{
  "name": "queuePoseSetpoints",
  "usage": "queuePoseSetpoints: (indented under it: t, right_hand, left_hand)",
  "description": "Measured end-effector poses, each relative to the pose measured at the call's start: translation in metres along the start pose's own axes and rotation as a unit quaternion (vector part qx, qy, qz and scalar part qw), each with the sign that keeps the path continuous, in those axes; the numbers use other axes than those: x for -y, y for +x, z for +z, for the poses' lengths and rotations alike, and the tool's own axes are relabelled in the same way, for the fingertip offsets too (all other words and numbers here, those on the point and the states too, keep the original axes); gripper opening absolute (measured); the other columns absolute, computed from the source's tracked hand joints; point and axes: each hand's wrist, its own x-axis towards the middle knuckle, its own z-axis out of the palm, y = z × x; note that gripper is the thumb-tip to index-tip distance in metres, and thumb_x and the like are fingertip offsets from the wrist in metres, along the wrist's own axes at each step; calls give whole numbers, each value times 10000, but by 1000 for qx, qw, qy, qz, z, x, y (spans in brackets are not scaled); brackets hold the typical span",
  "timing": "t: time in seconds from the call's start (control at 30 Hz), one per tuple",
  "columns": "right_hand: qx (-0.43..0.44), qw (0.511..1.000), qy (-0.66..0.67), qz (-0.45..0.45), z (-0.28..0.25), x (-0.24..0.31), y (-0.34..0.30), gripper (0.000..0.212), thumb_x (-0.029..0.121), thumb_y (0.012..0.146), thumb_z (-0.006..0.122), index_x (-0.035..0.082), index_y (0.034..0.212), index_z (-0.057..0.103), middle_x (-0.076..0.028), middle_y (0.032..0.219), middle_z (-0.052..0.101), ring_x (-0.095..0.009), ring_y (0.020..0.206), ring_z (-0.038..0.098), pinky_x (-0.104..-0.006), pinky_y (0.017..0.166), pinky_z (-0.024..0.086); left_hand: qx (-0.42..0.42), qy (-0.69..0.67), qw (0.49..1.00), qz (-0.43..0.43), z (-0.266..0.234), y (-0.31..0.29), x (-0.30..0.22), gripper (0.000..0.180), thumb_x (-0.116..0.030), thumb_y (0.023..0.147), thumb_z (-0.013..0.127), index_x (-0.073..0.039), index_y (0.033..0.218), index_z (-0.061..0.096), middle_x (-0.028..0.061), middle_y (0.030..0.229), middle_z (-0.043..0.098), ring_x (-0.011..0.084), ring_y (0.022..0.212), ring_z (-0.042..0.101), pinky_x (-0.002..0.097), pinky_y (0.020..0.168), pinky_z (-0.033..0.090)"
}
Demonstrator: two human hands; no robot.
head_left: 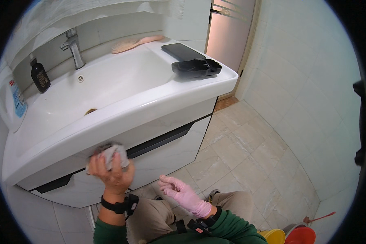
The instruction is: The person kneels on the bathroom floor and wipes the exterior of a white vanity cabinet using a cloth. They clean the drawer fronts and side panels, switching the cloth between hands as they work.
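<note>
My bare left hand [112,173] is closed around a crumpled greyish-white cloth [117,151]. It presses the cloth to the front of the white vanity cabinet [166,150], just under the basin's rim and between two dark handle strips. My right hand [183,193], in a pink rubber glove, hovers over my lap, away from the cabinet. Its fingers are loosely bent and somewhat apart, with nothing visible in them. Above the cabinet spreads a white washbasin [110,101] with a chrome tap [74,51].
A white jug [13,99] and dark bottle [40,76] stand at the basin's left. Along the back lies a pink hairbrush [136,43]; a dark phone-like slab [183,51] and black plastic piece [196,68] rest on the right corner. Yellow [273,236] and red [301,236] buckets stand lower right.
</note>
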Motion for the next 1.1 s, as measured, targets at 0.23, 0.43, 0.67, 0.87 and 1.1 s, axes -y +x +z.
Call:
queuePoseSetpoints:
  t: [0.23,0.43,0.67,0.87,1.1]
  right_hand:
    - [-6,1000,20,10,-4,0,-2,441,64,962,540,21,1390,445,-134,1309,552,-159,1146,556,-284,1007,431]
    - [-10,999,29,27,-3,-2,1,431,61,966,534,17,1386,447,-129,1287,568,-168,1164,554,-288,1018,426]
    - [10,999,30,31,1,0,-1,417,45,959,545,-5,1364,459,-124,1276,575,-166,1172,550,-284,1023,427]
    - [-7,1000,11,26,2,-3,-3,415,55,963,542,-9,1365,457,-127,1279,573,-164,1172,548,-285,1024,424]
    - [-4,999,0,31,5,-3,-3,413,53,963,533,-15,1363,458,-129,1288,567,-160,1172,547,-282,1021,421]
  left_hand:
    - [-14,71,997,38,-20,-12,47,557,-117,775,736,-173,1275,497,165,1339,371,380,1224,393,559,983,353]
    - [-91,40,970,-221,-66,-41,111,481,-60,891,640,-76,1333,452,201,1378,303,381,1243,386,486,1004,383]
    - [-42,116,990,-66,-19,-8,49,544,-24,818,682,-122,1317,491,194,1369,328,405,1249,361,536,1001,356]
    - [18,9,999,49,8,29,-15,489,-43,760,725,-205,1205,604,136,1306,431,370,1237,395,495,1027,320]
    - [-22,85,996,-28,-43,-23,79,522,12,810,683,-137,1283,521,160,1336,414,390,1221,409,519,1016,352]
